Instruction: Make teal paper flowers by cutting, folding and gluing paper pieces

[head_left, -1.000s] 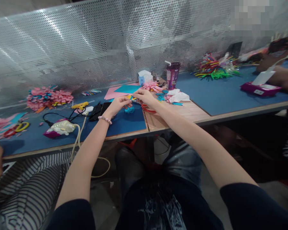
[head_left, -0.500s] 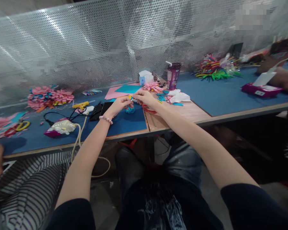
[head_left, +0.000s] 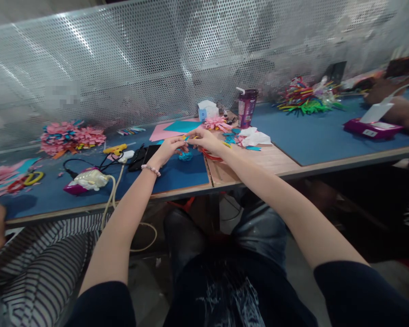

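My left hand point(head_left: 170, 150), with a bead bracelet at the wrist, meets my right hand point(head_left: 204, 140) over the table. Both are closed, fingertips pinched on a small blue paper piece point(head_left: 186, 141) that the fingers mostly hide. Just beneath them lies a crumpled teal paper flower or ball point(head_left: 186, 156). Behind the hands, a pink sheet point(head_left: 158, 132) and a teal sheet point(head_left: 182, 126) lie flat. Red-handled scissors point(head_left: 211, 156) rest partly under my right hand. To the left of my left hand is a dark flat object point(head_left: 139, 159).
A purple cup with a straw point(head_left: 247, 109), a tissue box point(head_left: 207, 110) and white tissue point(head_left: 255, 136) stand or lie to the right. A yellow glue gun point(head_left: 115, 150), cables and pink paper flowers point(head_left: 59, 138) are at left. People sit on both sides; a perforated metal screen point(head_left: 139, 68) rises behind.
My fingertips have drawn slightly closer together around the small blue piece. My right fingers have shifted a little left; the rest looks the same.
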Tool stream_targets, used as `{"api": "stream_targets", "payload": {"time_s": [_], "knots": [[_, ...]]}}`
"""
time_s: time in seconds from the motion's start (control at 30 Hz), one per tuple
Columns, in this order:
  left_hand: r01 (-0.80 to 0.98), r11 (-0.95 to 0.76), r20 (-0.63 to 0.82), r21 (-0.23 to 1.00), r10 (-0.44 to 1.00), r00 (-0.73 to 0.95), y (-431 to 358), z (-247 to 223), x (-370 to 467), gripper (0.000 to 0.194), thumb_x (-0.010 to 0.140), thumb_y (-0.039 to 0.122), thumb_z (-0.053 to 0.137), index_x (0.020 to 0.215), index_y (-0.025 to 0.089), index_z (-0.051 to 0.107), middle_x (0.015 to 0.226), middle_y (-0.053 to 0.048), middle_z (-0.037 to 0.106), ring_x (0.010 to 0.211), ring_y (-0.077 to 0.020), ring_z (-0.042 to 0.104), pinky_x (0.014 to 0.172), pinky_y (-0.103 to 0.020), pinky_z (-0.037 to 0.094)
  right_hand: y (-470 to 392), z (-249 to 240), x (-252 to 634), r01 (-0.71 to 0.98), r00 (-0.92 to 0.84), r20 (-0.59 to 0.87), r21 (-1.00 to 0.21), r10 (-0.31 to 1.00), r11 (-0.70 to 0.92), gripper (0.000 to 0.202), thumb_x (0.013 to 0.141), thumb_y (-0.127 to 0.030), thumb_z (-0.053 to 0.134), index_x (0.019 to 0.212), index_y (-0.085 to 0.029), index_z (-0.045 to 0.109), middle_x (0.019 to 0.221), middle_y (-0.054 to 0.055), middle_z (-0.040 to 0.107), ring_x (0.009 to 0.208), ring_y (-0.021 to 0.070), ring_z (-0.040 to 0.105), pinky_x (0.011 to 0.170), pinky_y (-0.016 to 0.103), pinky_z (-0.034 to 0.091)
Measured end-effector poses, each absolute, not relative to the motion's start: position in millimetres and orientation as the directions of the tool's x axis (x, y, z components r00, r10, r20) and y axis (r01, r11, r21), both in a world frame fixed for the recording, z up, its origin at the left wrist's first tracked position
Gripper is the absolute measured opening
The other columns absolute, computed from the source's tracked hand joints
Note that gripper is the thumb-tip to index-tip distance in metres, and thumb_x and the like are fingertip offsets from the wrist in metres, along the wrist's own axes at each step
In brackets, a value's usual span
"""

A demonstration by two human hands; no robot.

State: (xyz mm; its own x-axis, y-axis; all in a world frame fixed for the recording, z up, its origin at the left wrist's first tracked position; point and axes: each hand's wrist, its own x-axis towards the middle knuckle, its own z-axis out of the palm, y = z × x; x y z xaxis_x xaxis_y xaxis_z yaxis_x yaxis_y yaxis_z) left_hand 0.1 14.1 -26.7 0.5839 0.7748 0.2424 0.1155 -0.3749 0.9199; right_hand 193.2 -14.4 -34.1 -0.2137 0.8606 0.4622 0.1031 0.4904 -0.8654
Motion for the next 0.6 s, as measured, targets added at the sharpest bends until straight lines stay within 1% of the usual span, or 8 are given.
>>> {"api": "stream_targets", "payload": {"time_s": [0.07, 0.27, 0.4, 0.5, 0.6], "knots": [[0.107, -0.37, 0.241, 0.923, 0.772, 0.588, 13.5, -26.1, 0.0, 0.018, 0.08, 0.033, 0.061, 0.078, 0.016, 0.063, 0.074, -0.005, 0.067, 0.069, -0.0153, 0.063, 0.061, -0.025, 0.047, -14.9, -34.6, 192.6, 0.114, -0.223, 0.472, -0.857, 0.853, 0.503, 0.026, 0.08, -0.019, 0.067, 0.104, -0.013, 0.064, 0.082, 0.001, 0.064, 0.058, 0.0067, 0.057, 0.041, 0.014, 0.041], [0.103, -0.357, 0.227, 0.928, 0.763, 0.605, 13.4, -26.0, -0.2, 0.015, 0.08, 0.03, 0.06, 0.074, 0.016, 0.062, 0.07, -0.004, 0.066, 0.065, -0.0145, 0.061, 0.06, -0.026, 0.046, -16.0, -33.9, 192.5, 0.134, -0.224, 0.489, -0.842, 0.843, 0.523, 0.021, 0.079, -0.019, 0.067, 0.099, -0.012, 0.067, 0.08, 0.001, 0.066, 0.055, 0.0059, 0.055, 0.041, 0.013, 0.041], [0.091, -0.354, 0.228, 0.931, 0.758, 0.612, 17.0, -26.8, -0.9, 0.015, 0.08, 0.029, 0.059, 0.078, 0.015, 0.064, 0.072, -0.006, 0.067, 0.067, -0.015, 0.062, 0.059, -0.025, 0.046, -15.2, -34.1, 192.8, 0.14, -0.222, 0.492, -0.839, 0.842, 0.527, 0.019, 0.079, -0.019, 0.067, 0.096, -0.011, 0.067, 0.08, 0.001, 0.068, 0.054, 0.0056, 0.055, 0.041, 0.014, 0.041], [0.094, -0.357, 0.228, 0.929, 0.755, 0.615, 18.9, -27.1, -1.4, 0.02, 0.081, 0.029, 0.056, 0.082, 0.013, 0.067, 0.074, -0.008, 0.068, 0.069, -0.0161, 0.064, 0.059, -0.025, 0.047, -15.4, -34.3, 193.1, 0.142, -0.225, 0.49, -0.838, 0.842, 0.526, 0.018, 0.08, -0.021, 0.066, 0.096, -0.012, 0.067, 0.078, 0.001, 0.067, 0.055, 0.0064, 0.056, 0.041, 0.014, 0.041], [0.105, -0.379, 0.241, 0.919, 0.755, 0.61, 17.9, -27.1, -1.4, 0.021, 0.081, 0.031, 0.057, 0.083, 0.013, 0.067, 0.076, -0.008, 0.069, 0.071, -0.0161, 0.065, 0.059, -0.024, 0.047, -16.3, -33.7, 193.2, 0.146, -0.224, 0.482, -0.843, 0.847, 0.518, 0.019, 0.08, -0.021, 0.066, 0.097, -0.012, 0.066, 0.077, 0.0, 0.066, 0.056, 0.0068, 0.057, 0.042, 0.014, 0.041]]}}
